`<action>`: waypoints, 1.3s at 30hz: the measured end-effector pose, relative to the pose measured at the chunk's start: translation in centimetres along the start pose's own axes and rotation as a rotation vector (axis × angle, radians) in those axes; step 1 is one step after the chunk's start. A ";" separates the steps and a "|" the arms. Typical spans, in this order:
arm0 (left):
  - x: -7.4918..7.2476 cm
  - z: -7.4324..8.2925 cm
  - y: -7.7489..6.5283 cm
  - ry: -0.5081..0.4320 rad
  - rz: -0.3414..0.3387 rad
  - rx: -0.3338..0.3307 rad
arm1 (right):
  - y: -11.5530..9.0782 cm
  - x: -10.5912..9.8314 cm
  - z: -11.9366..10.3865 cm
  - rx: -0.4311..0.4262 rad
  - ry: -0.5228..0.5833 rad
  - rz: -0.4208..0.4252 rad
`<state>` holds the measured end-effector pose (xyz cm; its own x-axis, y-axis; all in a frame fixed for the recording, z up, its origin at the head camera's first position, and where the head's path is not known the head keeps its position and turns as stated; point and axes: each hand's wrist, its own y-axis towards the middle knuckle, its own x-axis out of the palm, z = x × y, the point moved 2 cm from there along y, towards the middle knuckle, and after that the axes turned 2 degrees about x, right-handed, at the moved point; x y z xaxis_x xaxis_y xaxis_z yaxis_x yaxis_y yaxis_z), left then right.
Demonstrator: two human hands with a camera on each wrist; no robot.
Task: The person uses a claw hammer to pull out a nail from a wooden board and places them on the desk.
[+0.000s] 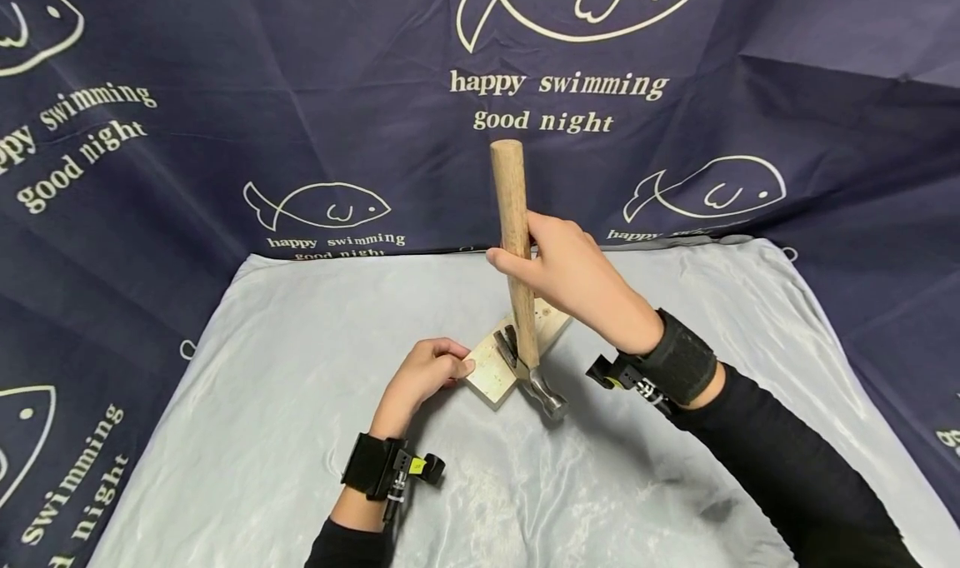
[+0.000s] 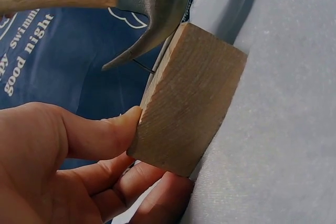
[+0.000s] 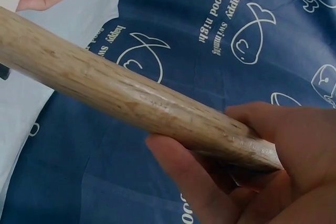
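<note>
My right hand point(image 1: 581, 272) grips the wooden handle of a claw hammer point(image 1: 513, 210). The handle stands nearly upright, and the metal head is low over a pale wooden block point(image 1: 486, 378). In the left wrist view, the hammer's claw point(image 2: 142, 45) reaches over the block's upper face, where a thin nail point(image 2: 143, 67) slants between claw and wood. Whether the nail sits in the claw's slot I cannot tell. With thumb on top and fingers along the side, my left hand point(image 1: 427, 375) pinches the block's near-left end. The right wrist view shows fingers curled round the handle point(image 3: 136, 98).
A pale, shiny cloth point(image 1: 315, 318) covers the table under the block. Dark blue fabric point(image 1: 337, 93) printed with white fish and lettering hangs behind and at both sides. Each wrist wears a black strap with a small camera, such as the right strap point(image 1: 678, 358).
</note>
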<state>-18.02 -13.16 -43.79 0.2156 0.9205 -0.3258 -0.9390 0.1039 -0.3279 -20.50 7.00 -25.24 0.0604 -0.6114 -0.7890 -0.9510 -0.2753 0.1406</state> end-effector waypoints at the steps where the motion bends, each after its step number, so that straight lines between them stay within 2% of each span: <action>1: 0.0 -0.1 0.0 -0.003 0.000 0.000 | -0.2 0.0 0.0 -0.006 0.007 0.011; 7: 0.0 -0.2 0.1 -0.010 0.001 -0.003 | -1.3 -0.2 0.5 -0.015 0.041 0.067; 16: 0.2 -0.2 -0.1 0.010 0.000 0.006 | -2.6 -0.6 1.0 -0.029 0.108 0.095; 21: 0.1 -0.1 -0.3 0.045 -0.002 0.028 | -3.3 -0.8 1.5 -0.036 0.143 0.106; 27: 0.3 -0.1 -0.6 0.090 -0.002 0.053 | -4.1 -0.9 2.2 -0.005 0.175 0.118; 39: 0.4 0.1 -0.5 0.079 -0.010 0.083 | -4.4 -2.1 2.5 0.019 0.179 0.186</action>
<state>-17.48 -12.82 -43.62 0.2427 0.8869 -0.3931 -0.9549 0.1469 -0.2582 -17.23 11.37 -25.73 -0.0656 -0.7721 -0.6321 -0.9562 -0.1324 0.2609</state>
